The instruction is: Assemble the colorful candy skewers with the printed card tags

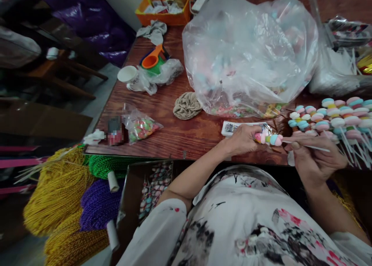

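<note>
Fingers of the left hand clasp a pastel stack, the right hand pinching a white stick, in front of the plastic bag; nearer it, a white packet bears a square code, lettering unreadable.

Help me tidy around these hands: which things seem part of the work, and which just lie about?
Likely part of it:
- pastel stack, in the left hand
- white stick, in the right hand
- similar stacks at right
- big clear bag, pastel contents

Apparently lying about:
- white cup
- grey cloth
</note>
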`<state>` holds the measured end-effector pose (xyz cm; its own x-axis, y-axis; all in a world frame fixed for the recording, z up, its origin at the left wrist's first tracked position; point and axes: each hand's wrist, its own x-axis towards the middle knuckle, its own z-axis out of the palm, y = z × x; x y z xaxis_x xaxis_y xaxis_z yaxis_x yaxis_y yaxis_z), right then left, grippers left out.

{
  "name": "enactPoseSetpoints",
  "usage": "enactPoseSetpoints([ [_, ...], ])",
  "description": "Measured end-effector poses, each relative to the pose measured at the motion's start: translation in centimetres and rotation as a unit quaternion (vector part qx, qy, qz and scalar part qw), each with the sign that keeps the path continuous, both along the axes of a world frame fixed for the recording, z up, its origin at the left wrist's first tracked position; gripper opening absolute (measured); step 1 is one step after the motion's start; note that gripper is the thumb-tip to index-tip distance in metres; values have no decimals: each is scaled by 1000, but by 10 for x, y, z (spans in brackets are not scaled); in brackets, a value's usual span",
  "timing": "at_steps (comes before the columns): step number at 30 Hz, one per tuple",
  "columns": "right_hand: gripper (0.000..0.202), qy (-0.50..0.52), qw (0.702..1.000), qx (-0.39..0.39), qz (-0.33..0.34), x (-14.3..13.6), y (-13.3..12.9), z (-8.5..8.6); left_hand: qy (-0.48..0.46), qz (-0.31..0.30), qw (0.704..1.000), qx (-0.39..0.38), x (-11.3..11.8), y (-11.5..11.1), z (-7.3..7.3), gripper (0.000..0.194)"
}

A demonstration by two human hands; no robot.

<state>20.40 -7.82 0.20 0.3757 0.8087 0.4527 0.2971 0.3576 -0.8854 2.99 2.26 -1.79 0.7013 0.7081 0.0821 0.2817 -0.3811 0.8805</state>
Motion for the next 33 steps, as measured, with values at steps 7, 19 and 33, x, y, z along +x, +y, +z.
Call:
enactPoseSetpoints([
  [7, 9, -8, 999, -38, -4, -7, 10, 10, 23, -29, 999, -34, 5, -9, 4, 37],
  [19, 13, -60, 980, -114, 154, -11, 24, -2, -22, -29, 997, -64, 21, -14, 21, 22],
  [33, 8, -120, 983, -36, 136, 12, 18, 48, -99, -31, 973, -205, 6, -21, 17, 44],
])
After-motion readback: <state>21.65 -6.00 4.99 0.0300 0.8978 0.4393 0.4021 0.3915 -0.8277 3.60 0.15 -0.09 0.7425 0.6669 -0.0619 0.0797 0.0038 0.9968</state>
